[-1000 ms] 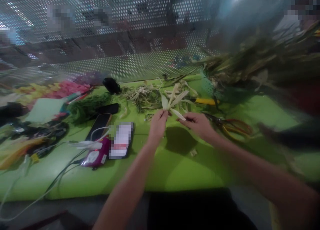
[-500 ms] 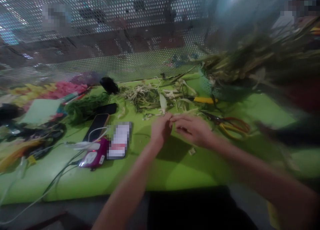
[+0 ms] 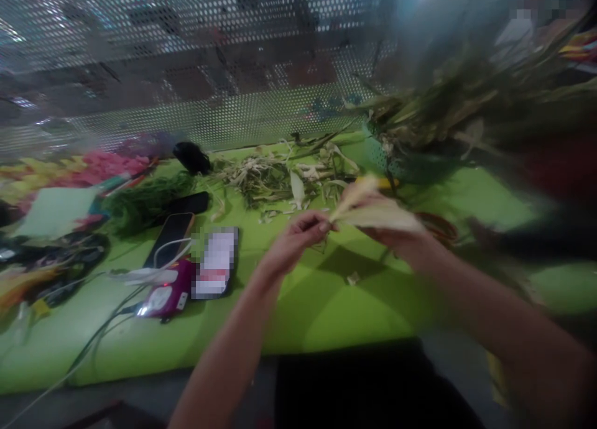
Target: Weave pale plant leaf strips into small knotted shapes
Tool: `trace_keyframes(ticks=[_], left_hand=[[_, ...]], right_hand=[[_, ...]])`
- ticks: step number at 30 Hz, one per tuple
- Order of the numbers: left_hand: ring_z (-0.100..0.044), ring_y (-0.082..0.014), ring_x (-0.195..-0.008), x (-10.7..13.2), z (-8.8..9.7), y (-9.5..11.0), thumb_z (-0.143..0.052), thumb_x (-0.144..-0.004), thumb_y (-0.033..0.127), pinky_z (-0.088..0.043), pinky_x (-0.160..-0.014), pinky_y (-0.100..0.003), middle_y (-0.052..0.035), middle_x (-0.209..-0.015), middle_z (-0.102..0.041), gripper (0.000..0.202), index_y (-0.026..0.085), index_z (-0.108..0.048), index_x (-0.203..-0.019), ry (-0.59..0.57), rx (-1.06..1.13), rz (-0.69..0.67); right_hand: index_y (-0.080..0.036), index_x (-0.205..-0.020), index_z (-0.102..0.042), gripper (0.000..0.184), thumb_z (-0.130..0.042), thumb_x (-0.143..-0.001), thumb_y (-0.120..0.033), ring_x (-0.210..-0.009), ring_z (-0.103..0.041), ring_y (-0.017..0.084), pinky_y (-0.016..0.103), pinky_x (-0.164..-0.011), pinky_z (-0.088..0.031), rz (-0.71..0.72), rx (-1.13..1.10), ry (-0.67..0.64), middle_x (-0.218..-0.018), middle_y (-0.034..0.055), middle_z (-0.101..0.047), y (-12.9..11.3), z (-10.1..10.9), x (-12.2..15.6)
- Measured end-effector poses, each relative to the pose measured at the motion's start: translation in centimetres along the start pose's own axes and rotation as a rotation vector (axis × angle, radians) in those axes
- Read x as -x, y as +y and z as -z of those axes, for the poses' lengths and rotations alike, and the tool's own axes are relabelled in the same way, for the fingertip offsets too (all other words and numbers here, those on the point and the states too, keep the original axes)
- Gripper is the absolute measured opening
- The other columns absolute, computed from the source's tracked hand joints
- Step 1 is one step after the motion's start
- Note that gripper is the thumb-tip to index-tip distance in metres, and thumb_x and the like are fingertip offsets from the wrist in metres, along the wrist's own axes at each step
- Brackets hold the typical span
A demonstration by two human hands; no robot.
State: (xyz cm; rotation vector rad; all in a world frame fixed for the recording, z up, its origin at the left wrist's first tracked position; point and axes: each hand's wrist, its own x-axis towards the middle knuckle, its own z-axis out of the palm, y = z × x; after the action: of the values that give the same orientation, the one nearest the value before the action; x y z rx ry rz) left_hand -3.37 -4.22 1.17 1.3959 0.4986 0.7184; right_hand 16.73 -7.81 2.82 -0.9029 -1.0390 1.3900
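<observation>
My left hand pinches the narrow end of a pale corn husk between thumb and fingers. Beyond the pinch the husk spreads into two leaves toward the right. My right hand is closed about these leaves, its fingers partly hidden behind them and blurred. Below the hands, a small pale scrap lies on the green tabletop. Just past them is a heap of dry husk strips, with one upright pale husk piece at its front.
Scissors with red handles lie partly behind my right hand. A green basket piled with dry leaves stands at the back right. Leftward are a lit phone, a purple device with cables, dark phones and green netting.
My hands were close together over the table; now they are farther apart and raised, with the two-leaved husk plainly showing between them. My right hand has turned and covers more of the scissors.
</observation>
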Motion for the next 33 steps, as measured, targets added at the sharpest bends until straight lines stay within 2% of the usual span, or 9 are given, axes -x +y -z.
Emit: trace_keyframes(ticks=[4, 7, 9, 12, 20, 24, 27, 29, 33], left_hand=[[-0.029, -0.0059, -0.049, -0.8, 0.9, -0.1, -0.061, -0.084, 0.039, -0.028, -0.052, -0.02, 0.0054, -0.06, -0.042, 0.02, 0.019, -0.059, -0.082, 0.332, 0.129, -0.044], [-0.031, -0.0079, -0.053, -1.3, 1.3, -0.4, -0.057, -0.086, 0.034, -0.025, -0.052, -0.021, 0.0053, -0.059, -0.037, 0.018, 0.018, -0.059, -0.08, 0.497, -0.163, -0.028], [-0.039, -0.0096, -0.061, -1.4, 1.2, -0.7, -0.055, -0.085, 0.028, -0.029, -0.058, -0.021, 0.003, -0.064, -0.045, 0.015, 0.017, -0.057, -0.075, 0.507, -0.385, -0.045], [-0.045, -0.0119, -0.069, -1.2, 0.7, -1.0, -0.055, -0.081, 0.018, -0.032, -0.064, -0.022, 0.0009, -0.07, -0.054, 0.009, 0.017, -0.055, -0.072, 0.443, -0.584, -0.095], [-0.046, -0.0149, -0.058, -0.5, -0.2, -1.4, -0.054, -0.078, 0.014, -0.03, -0.06, -0.025, -0.0027, -0.062, -0.06, 0.016, 0.019, -0.065, -0.067, 0.262, -0.896, -0.073], [-0.052, -0.0154, -0.059, -0.4, -0.2, -1.4, -0.062, -0.076, 0.02, -0.037, -0.062, -0.026, -0.0038, -0.065, -0.065, 0.011, 0.02, -0.07, -0.07, -0.024, -0.715, 0.056], [-0.058, -0.0146, -0.071, -0.4, 0.0, -1.0, -0.064, -0.079, 0.028, -0.042, -0.069, -0.025, -0.0038, -0.082, -0.07, 0.012, 0.02, -0.072, -0.082, -0.246, -0.401, 0.095], [-0.053, -0.0111, -0.068, -0.5, 0.3, -0.8, -0.064, -0.081, 0.033, -0.04, -0.064, -0.022, -0.0028, -0.082, -0.067, 0.016, 0.019, -0.07, -0.084, -0.162, -0.212, 0.075], [-0.034, -0.0074, -0.054, -1.2, 1.1, -0.8, -0.061, -0.083, 0.037, -0.027, -0.053, -0.021, 0.0023, -0.066, -0.052, 0.019, 0.018, -0.064, -0.083, 0.269, -0.073, 0.023]], right_hand=[[-0.02, -0.078, -0.055, 0.017, -0.067, -0.08, -0.032, -0.072, -0.06, 0.015, 0.032, -0.073, -0.051, 0.038, 0.089, -0.002, -0.08, 0.0016, -0.063, 2.4, -1.3, 0.2], [-0.02, -0.08, -0.06, 0.012, -0.064, -0.084, -0.03, -0.082, -0.061, 0.017, 0.034, -0.079, -0.049, 0.21, 0.511, -0.054, -0.089, 0.0049, -0.065, 2.7, -2.2, 0.8], [-0.02, -0.08, -0.063, 0.01, -0.061, -0.087, -0.028, -0.098, -0.059, 0.02, 0.036, -0.087, -0.047, 0.373, 0.758, -0.111, -0.105, 0.0081, -0.065, 2.3, -2.7, 1.3], [-0.022, -0.085, -0.063, 0.011, -0.055, -0.091, -0.027, -0.104, -0.059, 0.021, 0.036, -0.089, -0.045, 0.433, 0.819, -0.177, -0.114, 0.0071, -0.065, 1.8, -3.0, 1.5], [-0.02, -0.08, -0.062, 0.015, -0.055, -0.09, -0.028, -0.071, -0.053, 0.014, 0.026, -0.066, -0.037, 0.334, 1.035, -0.213, -0.079, 0.0006, -0.064, 0.9, -2.4, 1.7], [-0.019, -0.078, -0.064, 0.015, -0.058, -0.087, -0.029, -0.072, -0.055, 0.014, 0.027, -0.067, -0.04, 0.207, 0.874, -0.268, -0.076, 0.0009, -0.063, -0.4, -1.5, 1.2], [-0.019, -0.077, -0.063, 0.015, -0.065, -0.08, -0.033, -0.069, -0.055, 0.014, 0.028, -0.066, -0.043, 0.162, 0.634, -0.094, -0.075, 0.0011, -0.062, -0.6, 0.1, -0.1], [-0.019, -0.075, -0.063, 0.02, -0.071, -0.073, -0.037, -0.066, -0.054, 0.015, 0.028, -0.063, -0.043, 0.12, 0.581, -0.029, -0.071, 0.0007, -0.06, 0.0, 1.1, -0.9], [-0.019, -0.073, -0.063, 0.02, -0.065, -0.078, -0.038, -0.067, -0.052, 0.015, 0.028, -0.064, -0.04, 0.144, 0.721, 0.011, -0.069, 0.0004, -0.06, 2.0, 1.3, -1.3]])
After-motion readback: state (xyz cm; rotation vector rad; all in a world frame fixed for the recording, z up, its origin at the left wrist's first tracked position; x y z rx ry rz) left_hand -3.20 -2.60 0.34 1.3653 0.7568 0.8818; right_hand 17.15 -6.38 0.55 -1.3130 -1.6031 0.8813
